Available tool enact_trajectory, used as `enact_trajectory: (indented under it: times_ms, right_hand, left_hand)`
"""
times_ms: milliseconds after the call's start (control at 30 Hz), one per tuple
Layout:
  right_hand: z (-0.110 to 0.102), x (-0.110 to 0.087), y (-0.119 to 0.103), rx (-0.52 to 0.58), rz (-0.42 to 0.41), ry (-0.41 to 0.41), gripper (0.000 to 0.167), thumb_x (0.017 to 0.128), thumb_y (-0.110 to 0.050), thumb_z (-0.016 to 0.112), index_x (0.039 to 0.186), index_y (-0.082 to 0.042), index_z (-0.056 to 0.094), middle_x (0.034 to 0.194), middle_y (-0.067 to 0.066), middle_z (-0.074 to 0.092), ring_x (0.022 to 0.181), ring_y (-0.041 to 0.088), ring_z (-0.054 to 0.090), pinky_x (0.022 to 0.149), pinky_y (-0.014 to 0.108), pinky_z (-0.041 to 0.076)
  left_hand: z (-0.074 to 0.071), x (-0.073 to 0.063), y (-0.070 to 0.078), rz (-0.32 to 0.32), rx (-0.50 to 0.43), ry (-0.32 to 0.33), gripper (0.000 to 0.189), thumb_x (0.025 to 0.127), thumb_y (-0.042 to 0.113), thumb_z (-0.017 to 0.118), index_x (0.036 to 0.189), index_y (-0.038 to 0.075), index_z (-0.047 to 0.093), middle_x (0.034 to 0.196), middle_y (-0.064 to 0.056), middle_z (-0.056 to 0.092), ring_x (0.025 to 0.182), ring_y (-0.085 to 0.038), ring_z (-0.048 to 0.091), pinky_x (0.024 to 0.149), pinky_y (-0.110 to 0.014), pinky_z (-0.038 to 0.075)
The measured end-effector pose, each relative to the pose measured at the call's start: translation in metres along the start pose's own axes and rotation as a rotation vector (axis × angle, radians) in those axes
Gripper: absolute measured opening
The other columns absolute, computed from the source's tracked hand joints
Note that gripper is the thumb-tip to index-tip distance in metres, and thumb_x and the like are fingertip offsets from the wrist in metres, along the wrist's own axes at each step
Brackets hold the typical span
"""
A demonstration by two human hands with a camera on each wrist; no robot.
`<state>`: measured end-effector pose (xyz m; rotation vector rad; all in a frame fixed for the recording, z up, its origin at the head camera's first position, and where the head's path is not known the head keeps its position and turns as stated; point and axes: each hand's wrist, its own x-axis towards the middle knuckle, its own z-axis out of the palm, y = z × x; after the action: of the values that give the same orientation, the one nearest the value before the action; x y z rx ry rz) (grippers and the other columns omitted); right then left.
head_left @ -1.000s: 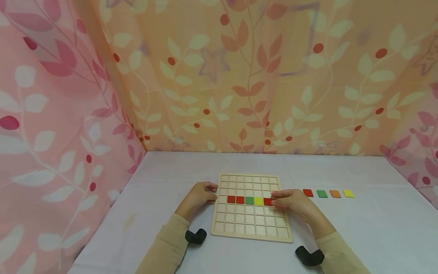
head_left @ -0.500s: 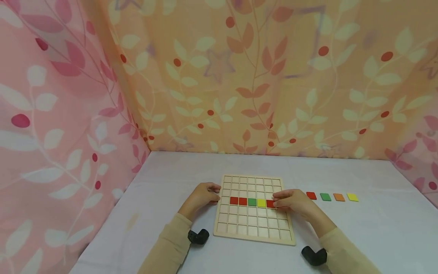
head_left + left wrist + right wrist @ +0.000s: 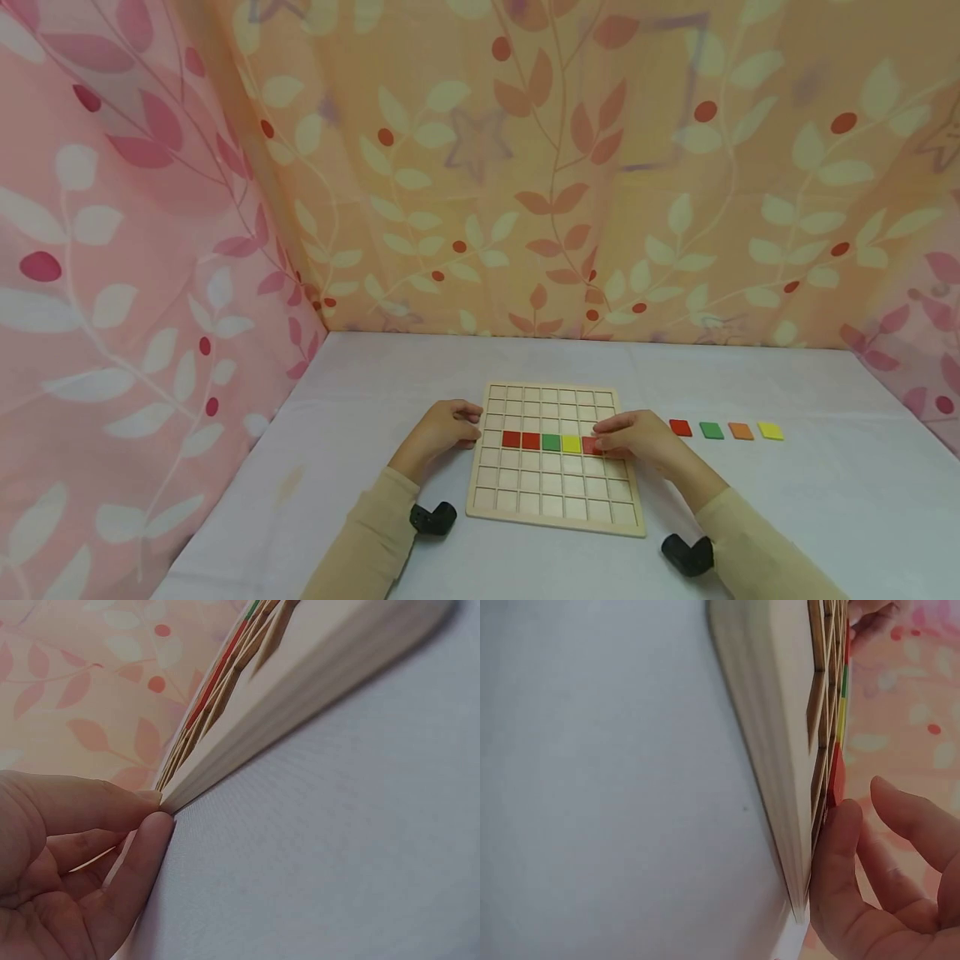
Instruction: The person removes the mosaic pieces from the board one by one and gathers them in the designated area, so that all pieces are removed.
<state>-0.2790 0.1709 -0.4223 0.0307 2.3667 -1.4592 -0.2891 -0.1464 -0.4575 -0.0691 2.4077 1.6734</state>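
A pale wooden grid board (image 3: 551,504) lies on the white table, with a row of tiles across it. From the left come two red tiles (image 3: 521,440), a green tile (image 3: 551,442), a yellow tile (image 3: 571,444) and another red tile (image 3: 589,446). My left hand (image 3: 442,433) pinches the board's left edge; thumb and finger (image 3: 154,832) meet there. At the row's right end my right hand (image 3: 637,435) touches the last red tile (image 3: 835,776) with one fingertip, partly covering it. That tile looks slightly tilted, and the other fingers (image 3: 907,814) stand apart from it.
Right of the board a loose red tile (image 3: 680,427), green tile (image 3: 712,431), orange tile (image 3: 741,431) and yellow tile (image 3: 770,431) lie in a line. Black wrist devices (image 3: 433,518) sit at both sleeves. Patterned cloth walls (image 3: 525,167) stand behind and beside the table.
My right hand has shifted slightly left and up, and the end red tile now looks lighter and tilted. The left hand stays at the board's edge; the whole view has shifted slightly.
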Motion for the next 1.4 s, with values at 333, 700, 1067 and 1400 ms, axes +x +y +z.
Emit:
enact_trajectory:
  times_ms: [333, 700, 1067, 1400]
  right_hand:
    - [-0.001, 0.006, -0.001, -0.039, -0.021, -0.024, 0.029, 0.086, -0.005, 0.072, 0.112, 0.008, 0.07, 0.097, 0.009, 0.075, 0.075, 0.009, 0.066, 0.072, 0.024, 0.06]
    - [-0.001, 0.011, -0.004, -0.148, 0.008, -0.046, 0.022, 0.085, -0.005, 0.074, 0.104, 0.004, 0.074, 0.095, 0.008, 0.074, 0.07, 0.011, 0.064, 0.068, 0.024, 0.059]
    - [0.0, 0.014, -0.003, -0.189, -0.002, -0.03, 0.017, 0.083, -0.002, 0.073, 0.099, 0.003, 0.076, 0.09, 0.008, 0.075, 0.068, 0.01, 0.063, 0.065, 0.024, 0.058]
    - [0.0, 0.01, -0.011, -0.204, 0.014, -0.004, 0.01, 0.085, -0.008, 0.075, 0.092, -0.001, 0.077, 0.091, 0.007, 0.074, 0.066, 0.015, 0.058, 0.063, 0.022, 0.054]
  left_hand:
    - [0.0, 0.002, -0.001, 0.003, -0.005, 0.004, 0.04, 0.08, -0.008, 0.069, 0.12, -0.003, 0.066, 0.106, -0.014, 0.064, 0.078, -0.015, 0.062, 0.068, -0.028, 0.06]
    - [0.001, 0.001, 0.0, -0.012, -0.002, 0.008, 0.04, 0.08, -0.009, 0.069, 0.12, -0.003, 0.066, 0.108, -0.014, 0.065, 0.079, -0.014, 0.061, 0.068, -0.027, 0.06]
    - [0.001, 0.0, 0.0, -0.002, 0.008, 0.004, 0.04, 0.081, -0.007, 0.069, 0.121, -0.004, 0.065, 0.11, -0.015, 0.065, 0.078, -0.013, 0.061, 0.067, -0.025, 0.059]
    - [0.0, 0.001, 0.0, -0.006, 0.003, 0.003, 0.041, 0.08, -0.009, 0.069, 0.121, -0.004, 0.065, 0.109, -0.015, 0.065, 0.078, -0.014, 0.062, 0.068, -0.027, 0.06]
